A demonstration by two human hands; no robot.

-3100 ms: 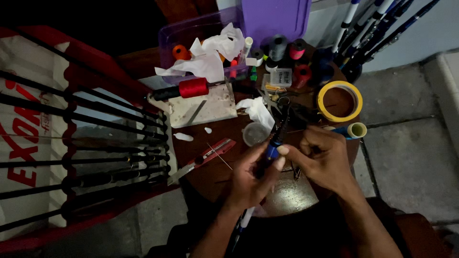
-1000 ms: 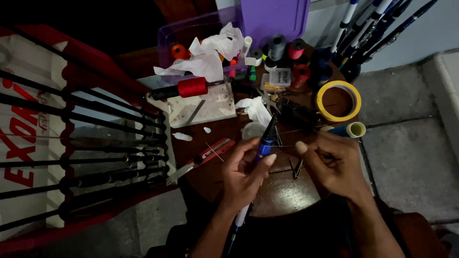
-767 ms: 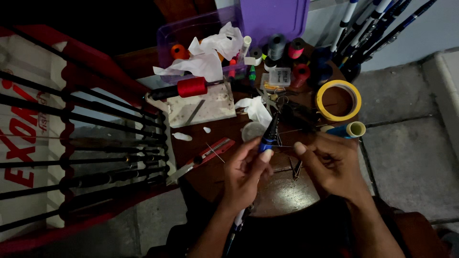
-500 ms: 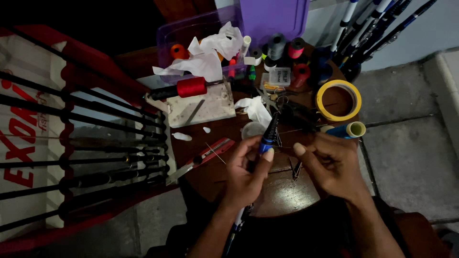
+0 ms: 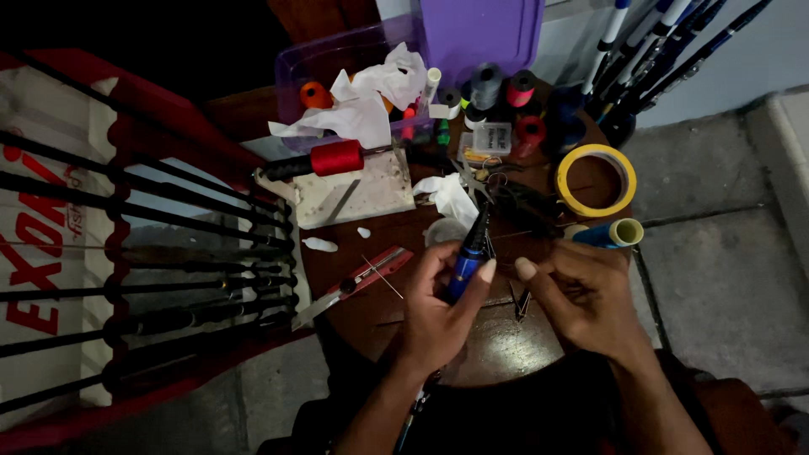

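Hands sit a little apart now, where three seconds ago they were pressed together around the rod. The left hand has slid slightly lower since then, its fingers wrapped around the blue section of the fishing rod, thumb laid along it. The right hand is just beside it, not touching the rod, its fingers curled narrow with the thumb pointing at the left thumb; whether it pinches anything I cannot tell.

Room is tight: the round wooden counter is crowded at its far half, with a yellow tape ring and a blue tube close to the right hand, and a red utility knife near the left. Only the near edge is bare.

The rod is slim, dark with a glossy blue band, tilted up from the person's lap towards the white tissue.
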